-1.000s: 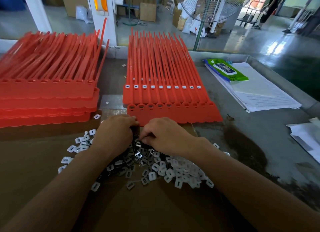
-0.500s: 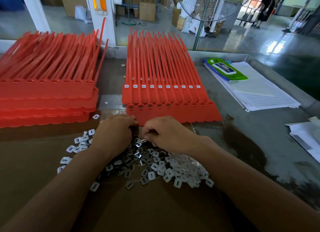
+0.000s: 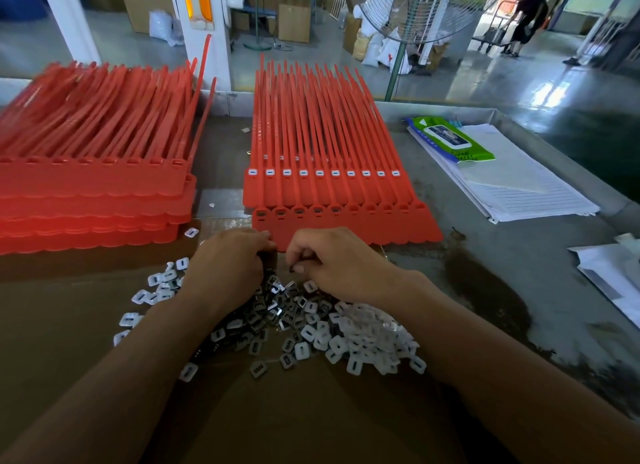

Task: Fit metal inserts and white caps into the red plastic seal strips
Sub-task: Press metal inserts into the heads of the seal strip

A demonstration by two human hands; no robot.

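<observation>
A sheet of red seal strips (image 3: 349,226) lies in front of me, its near edge just beyond my knuckles. Five of its left sockets hold inserts. A second sheet (image 3: 325,141) behind it carries a row of white caps (image 3: 318,173). My left hand (image 3: 228,266) is curled on a small dark bunch of metal inserts (image 3: 268,261). Beside it, my right hand (image 3: 341,266) pinches a small dark piece at its thumb tip. Below both hands lies a loose pile of dark metal inserts (image 3: 263,313) and white caps (image 3: 363,335) on brown cardboard (image 3: 311,411).
A tall stack of red strip sheets (image 3: 93,190) fills the left of the table. To the right lie a green wipes pack (image 3: 450,140) on lined papers (image 3: 526,183) and more paper (image 3: 616,273). A fan (image 3: 415,10) and a person (image 3: 526,17) are beyond the table.
Both hands have shifted slightly up toward the front red sheet. My right hand's fingers have drawn a little away from the left hand.
</observation>
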